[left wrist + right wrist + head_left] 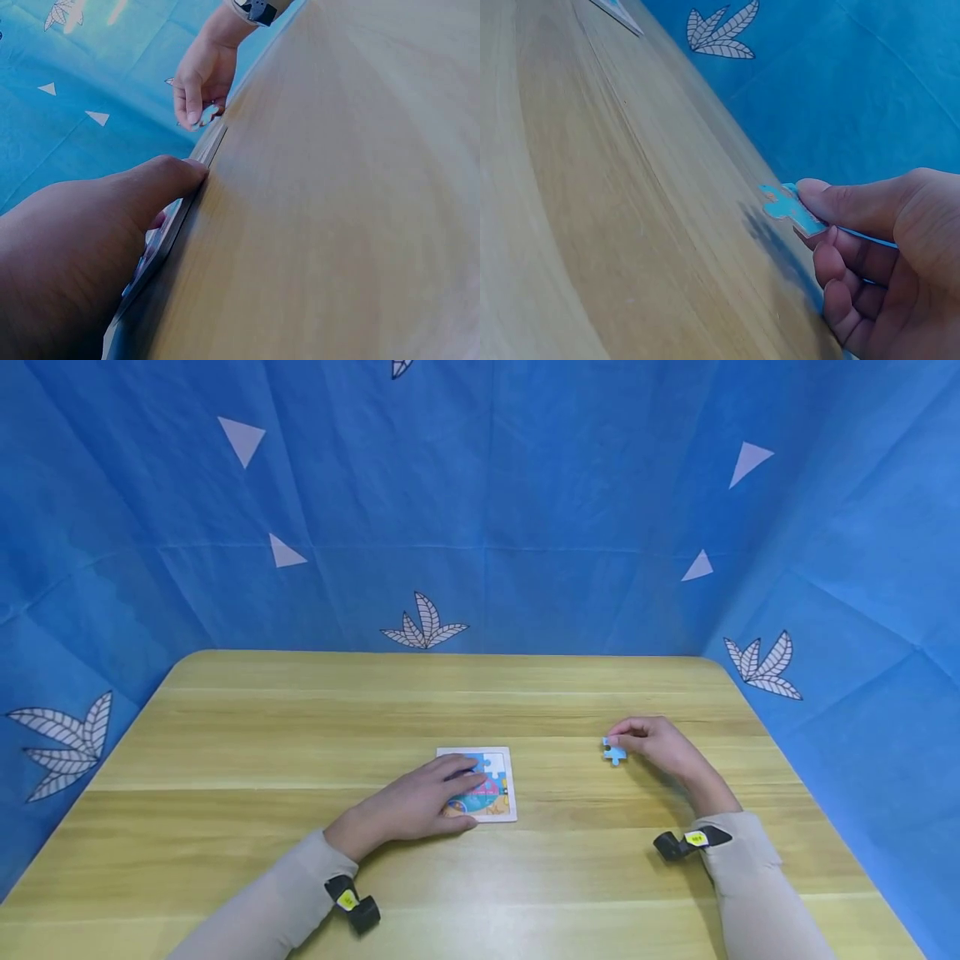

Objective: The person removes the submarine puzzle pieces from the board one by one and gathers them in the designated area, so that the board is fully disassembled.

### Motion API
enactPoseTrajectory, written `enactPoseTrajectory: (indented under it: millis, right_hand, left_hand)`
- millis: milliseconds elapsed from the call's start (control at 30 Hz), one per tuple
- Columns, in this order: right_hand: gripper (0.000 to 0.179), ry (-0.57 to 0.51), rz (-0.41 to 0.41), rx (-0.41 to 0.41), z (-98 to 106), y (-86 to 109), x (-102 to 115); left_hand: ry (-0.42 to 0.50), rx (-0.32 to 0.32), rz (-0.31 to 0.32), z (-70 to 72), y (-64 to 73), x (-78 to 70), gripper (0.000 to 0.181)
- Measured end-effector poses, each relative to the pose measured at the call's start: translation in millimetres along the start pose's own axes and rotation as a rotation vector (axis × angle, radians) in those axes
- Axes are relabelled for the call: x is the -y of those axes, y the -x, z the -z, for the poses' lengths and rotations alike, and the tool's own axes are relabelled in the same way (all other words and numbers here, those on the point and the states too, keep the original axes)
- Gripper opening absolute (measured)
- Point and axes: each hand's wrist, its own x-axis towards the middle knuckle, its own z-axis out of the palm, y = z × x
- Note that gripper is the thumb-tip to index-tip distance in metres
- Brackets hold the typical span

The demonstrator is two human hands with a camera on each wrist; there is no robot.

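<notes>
A blue puzzle piece is held just above the table, right of its middle and toward its right edge, with a shadow cast beside it in the right wrist view. The piece is pinched by the right hand, its thumb pressed on the upper face and its fingers curled beneath, so that the grip is closed down to the thickness of the piece; knobs and notches are left exposed. Well apart, near the middle of the table, a square puzzle board is laid flat, its white frame filled with blue, pink and yellow parts; at the board's far right corner a white patch is seen. The left half of the board is covered by the left hand, its fingers rested across the picture, extended and slightly spread, its thumb set at the near edge. Both wrists are covered by 2 pale sleeves. Beyond the table's far edge a blue cloth is hung, printed with leaves and triangles.
</notes>
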Motion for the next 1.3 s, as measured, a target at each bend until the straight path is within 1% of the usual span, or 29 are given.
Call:
enactPoseTrajectory:
  millis: [167,333,467,600,800,933,1100,1300]
  right_hand:
    - [0.024,0.067,-0.007,-0.014,0.1,1.9,-4.6]
    - [0.024,0.107,-0.006,-0.02,-1.2,2.2,-5.4]
    - [0.023,0.125,-0.009,-0.041,-2.9,1.3,-6.4]
    - [0.021,0.128,0.006,-0.052,-3.8,0.3,-8.7]
    - [0.017,0.126,0.044,-0.044,-3.9,0.7,-10.9]
    - [0.018,0.12,0.063,-0.034,-3.6,0.9,-11.8]
    - [0.024,0.123,0.069,-0.027,-2.4,0.9,-11.2]
    - [0.025,0.135,0.092,-0.048,-3.0,0.8,-4.3]
  left_hand:
    - [0.004,0.014,0.006,1.1,-1.5,-1.9,0.069]
    - [0.002,0.021,0.012,1.0,-2.4,-2.0,0.068]
    - [0.006,0.018,0.014,0.7,-2.5,-1.3,0.068]
    - [0.001,0.017,0.014,0.3,-1.9,-1.0,0.069]
    - [-0.013,0.013,0.008,-0.9,-1.5,-0.5,0.069]
    - [-0.014,0.015,0.01,-0.6,-1.1,-0.6,0.069]
    - [-0.008,0.02,0.017,0.6,0.0,-1.1,0.069]
    - [-0.018,0.011,0.008,0.9,0.3,-0.3,0.068]
